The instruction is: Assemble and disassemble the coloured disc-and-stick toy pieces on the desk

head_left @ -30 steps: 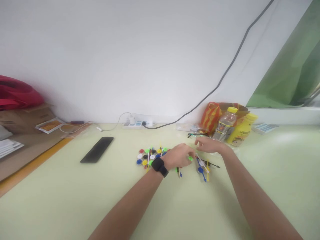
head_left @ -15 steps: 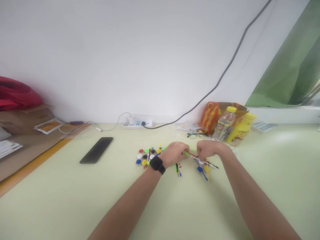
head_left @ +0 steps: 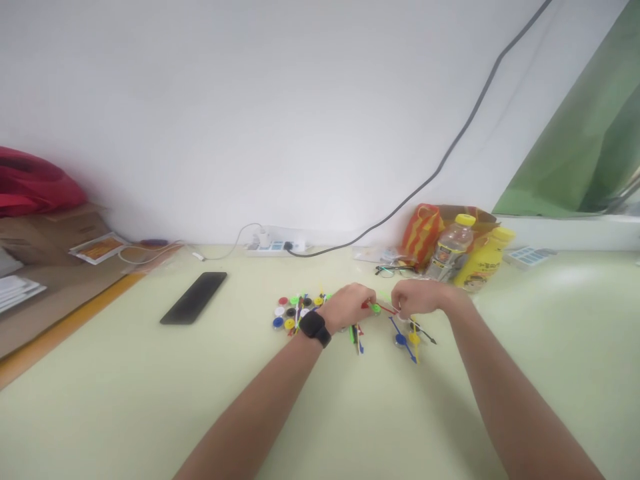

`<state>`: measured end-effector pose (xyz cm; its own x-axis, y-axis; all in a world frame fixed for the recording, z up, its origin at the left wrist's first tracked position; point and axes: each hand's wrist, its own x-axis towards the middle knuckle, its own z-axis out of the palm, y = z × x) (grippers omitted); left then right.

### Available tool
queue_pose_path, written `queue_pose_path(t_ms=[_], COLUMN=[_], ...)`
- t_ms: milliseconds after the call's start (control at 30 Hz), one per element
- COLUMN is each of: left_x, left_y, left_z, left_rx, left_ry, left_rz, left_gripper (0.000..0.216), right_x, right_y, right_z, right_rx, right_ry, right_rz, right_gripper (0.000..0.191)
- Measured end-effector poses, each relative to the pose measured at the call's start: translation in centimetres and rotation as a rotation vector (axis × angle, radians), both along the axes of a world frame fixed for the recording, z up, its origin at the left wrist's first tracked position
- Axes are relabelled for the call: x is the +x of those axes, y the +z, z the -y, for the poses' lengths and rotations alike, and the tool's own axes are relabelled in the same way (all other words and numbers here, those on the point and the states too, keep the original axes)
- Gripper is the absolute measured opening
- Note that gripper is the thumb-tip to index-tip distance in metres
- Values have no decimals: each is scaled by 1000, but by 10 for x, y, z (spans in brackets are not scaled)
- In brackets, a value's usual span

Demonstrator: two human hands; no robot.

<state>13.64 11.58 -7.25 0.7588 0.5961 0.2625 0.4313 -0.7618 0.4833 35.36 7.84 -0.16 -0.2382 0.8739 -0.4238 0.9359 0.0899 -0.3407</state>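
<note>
My left hand point(head_left: 350, 303), with a black watch on its wrist, is closed on one end of a thin red arrow point(head_left: 387, 309). A green round piece point(head_left: 375, 309) sits by its fingertips on that arrow. At the arrow's other end my right hand point(head_left: 419, 297) is closed, fingers pointing down; what they pinch is mostly hidden. Below it lie a blue arrow with a blue disc point(head_left: 401, 340), a yellow arrow with a yellow disc point(head_left: 414, 339) and a black arrow point(head_left: 428, 335). Loose coloured arrows point(head_left: 357, 338) lie under my left hand, which partly covers several round pieces point(head_left: 289, 324).
A black phone point(head_left: 194, 298) lies to the left. Behind my hands are glasses point(head_left: 395, 270), a clear bottle point(head_left: 451, 248), a yellow bottle point(head_left: 484, 260) and a red-yellow bag point(head_left: 421, 233). A power strip point(head_left: 276, 249) runs along the wall; cardboard point(head_left: 50, 237) stands far left.
The green round piece now shows more fully beside my left fingertips. My right hand has shifted slightly left, uncovering more of the yellow disc and black arrow.
</note>
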Motion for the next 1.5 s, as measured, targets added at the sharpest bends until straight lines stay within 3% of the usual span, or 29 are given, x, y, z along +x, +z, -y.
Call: queue_pose_path(t_ms=[133, 333, 533, 633, 767, 867, 967, 1100, 1200, 1267, 1367, 1500], left_x=[-4, -7, -6, -6, -6, -5, -4, -3, -5, -7, -10, -12], left_y=[17, 46, 49, 46, 41, 38, 32, 24, 20, 20, 21, 22], left_z=[-1, 4, 6, 4, 5, 9, 14, 18, 17, 15, 11, 9], left_rx=[-48, -290, -260, -226, -295, -350, -277, -283, -281, -249, -164, -33], left_ry=[18, -57, -70, -55, 1, -61, -128, -136, -130, -117, -103, -99], left_rz=[81, 460, 523, 499, 455, 348, 180, -61, -108, -120, -114, -78], left_gripper=[19, 25, 17, 14, 13, 11, 11, 16, 13, 10, 12, 25], right_x=[4, -10, -22, -24, -19, -12, -6, 4, 13, 17, 19, 14], right_y=[11, 15, 1, -4, -14, -25, -33, -30, -20, -13, -6, -5], right_z=[7, 8, -1, -2, -8, -16, -21, -21, -14, -9, -3, -3], right_rx=[94, 112, 164, 173, 251, 320, 299, 255, 237, 184, -15, -133], right_ry=[-37, -53, -64, -112, -146, -121, -108, -128, -160, -165, -126, -84], right_rz=[-272, -763, -866, -810, -550, -275, -148, -60, 2, 44, 128, 161], right_gripper=[13, 20, 12, 7, 17, 19, 13, 12, 13, 20, 26, 15])
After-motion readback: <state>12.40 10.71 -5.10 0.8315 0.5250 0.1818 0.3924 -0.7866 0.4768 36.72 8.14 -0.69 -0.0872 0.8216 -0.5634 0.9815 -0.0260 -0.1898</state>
